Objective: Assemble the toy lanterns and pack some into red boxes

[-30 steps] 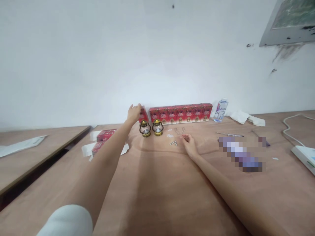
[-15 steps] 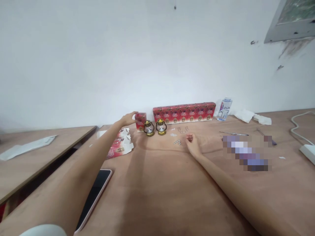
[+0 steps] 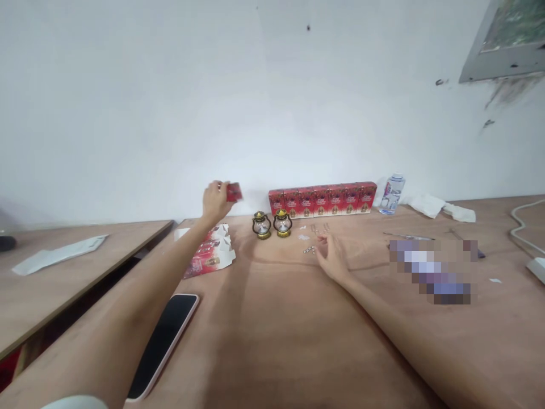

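My left hand (image 3: 216, 201) is raised above the table at the back left, fingers closed on a small red box (image 3: 234, 192). My right hand (image 3: 331, 257) rests on the table with its fingers loosely spread, beside several small silver parts (image 3: 309, 249). Two little gold lanterns (image 3: 271, 224) stand between the hands. A row of several red boxes (image 3: 322, 199) lines the wall behind them.
Flattened red and white cartons (image 3: 210, 255) lie left of the lanterns. A black phone (image 3: 164, 341) lies near the front left. A water bottle (image 3: 392, 194), white cloths (image 3: 443, 207), thin metal tools (image 3: 409, 236) and a white cable (image 3: 523, 224) are at the right. A second table (image 3: 51, 284) stands left.
My left hand has lifted the red box off the table and drawn it up and to the left. My right hand's fingers have opened slightly.
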A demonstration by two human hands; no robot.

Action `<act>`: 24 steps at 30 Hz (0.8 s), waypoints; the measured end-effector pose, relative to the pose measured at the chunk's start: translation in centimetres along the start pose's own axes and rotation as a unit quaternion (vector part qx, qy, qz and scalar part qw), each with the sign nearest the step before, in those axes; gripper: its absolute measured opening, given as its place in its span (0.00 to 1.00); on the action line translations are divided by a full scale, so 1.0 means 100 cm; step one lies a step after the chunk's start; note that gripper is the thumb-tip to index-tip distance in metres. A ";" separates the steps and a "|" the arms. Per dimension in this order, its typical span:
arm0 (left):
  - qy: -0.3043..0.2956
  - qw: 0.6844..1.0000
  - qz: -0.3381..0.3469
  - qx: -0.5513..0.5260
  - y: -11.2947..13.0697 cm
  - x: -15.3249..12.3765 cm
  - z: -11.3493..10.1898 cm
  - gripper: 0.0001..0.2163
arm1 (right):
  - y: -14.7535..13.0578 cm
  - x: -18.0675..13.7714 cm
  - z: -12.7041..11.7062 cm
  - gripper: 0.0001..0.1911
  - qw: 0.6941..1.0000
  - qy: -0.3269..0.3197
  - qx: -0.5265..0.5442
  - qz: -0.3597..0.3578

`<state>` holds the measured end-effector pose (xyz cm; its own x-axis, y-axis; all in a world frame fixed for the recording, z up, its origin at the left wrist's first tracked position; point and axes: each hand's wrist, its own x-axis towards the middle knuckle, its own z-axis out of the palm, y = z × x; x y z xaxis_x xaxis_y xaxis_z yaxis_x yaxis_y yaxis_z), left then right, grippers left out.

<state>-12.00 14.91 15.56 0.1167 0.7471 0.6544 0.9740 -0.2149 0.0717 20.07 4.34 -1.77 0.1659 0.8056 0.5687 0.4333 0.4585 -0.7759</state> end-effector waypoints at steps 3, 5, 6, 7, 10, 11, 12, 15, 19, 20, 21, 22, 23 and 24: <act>0.148 0.986 -0.066 -0.043 0.011 -0.006 -0.029 0.28 | -0.011 -0.008 0.000 0.16 0.994 -0.049 -0.027 -0.097; 0.230 0.954 -0.109 -0.160 0.030 -0.024 -0.040 0.28 | -0.017 -0.014 0.003 0.22 0.992 -0.077 0.002 -0.102; 0.237 0.936 -0.126 -0.228 0.043 -0.039 -0.040 0.28 | -0.019 -0.017 0.004 0.27 0.992 -0.087 0.032 -0.090; 0.218 0.919 -0.142 -0.296 0.057 -0.056 -0.038 0.26 | -0.022 -0.020 0.006 0.33 0.991 -0.093 0.071 -0.069; 0.111 0.847 -0.223 -0.469 0.103 -0.119 -0.014 0.21 | -0.027 -0.027 0.011 0.44 0.970 -0.089 0.225 0.023; 0.059 0.820 -0.247 -0.514 0.115 -0.139 -0.004 0.21 | -0.028 -0.028 0.011 0.44 0.956 -0.088 0.274 0.059; 0.004 0.792 -0.266 -0.550 0.126 -0.158 0.005 0.21 | -0.029 -0.029 0.012 0.43 0.941 -0.091 0.313 0.095; -0.064 0.754 -0.266 -0.597 0.144 -0.193 0.028 0.20 | -0.028 -0.028 0.011 0.36 0.907 -0.109 0.365 0.180; -0.109 0.718 -0.247 -0.642 0.141 -0.204 0.039 0.21 | -0.026 -0.026 0.011 0.28 0.916 -0.068 0.332 0.214; -0.117 0.710 -0.243 -0.651 0.140 -0.203 0.040 0.21 | -0.026 -0.026 0.011 0.27 0.921 -0.052 0.321 0.217; -0.123 0.703 -0.241 -0.658 0.138 -0.203 0.041 0.22 | -0.026 -0.026 0.011 0.27 0.924 -0.035 0.312 0.220; -0.127 0.697 -0.239 -0.664 0.137 -0.203 0.041 0.22 | -0.027 -0.027 0.011 0.27 0.926 -0.020 0.305 0.223; -0.129 0.692 -0.238 -0.669 0.137 -0.203 0.042 0.22 | -0.027 -0.027 0.011 0.27 0.927 -0.009 0.300 0.225; -0.130 0.688 -0.239 -0.673 0.137 -0.203 0.043 0.21 | -0.028 -0.027 0.011 0.28 0.928 -0.002 0.296 0.227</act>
<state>-0.20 -0.50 0.03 0.0472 0.9842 0.1704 -0.1294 -0.1631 0.9781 17.44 1.28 -1.43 0.2093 0.9667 0.1472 -0.2427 0.1972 -0.9499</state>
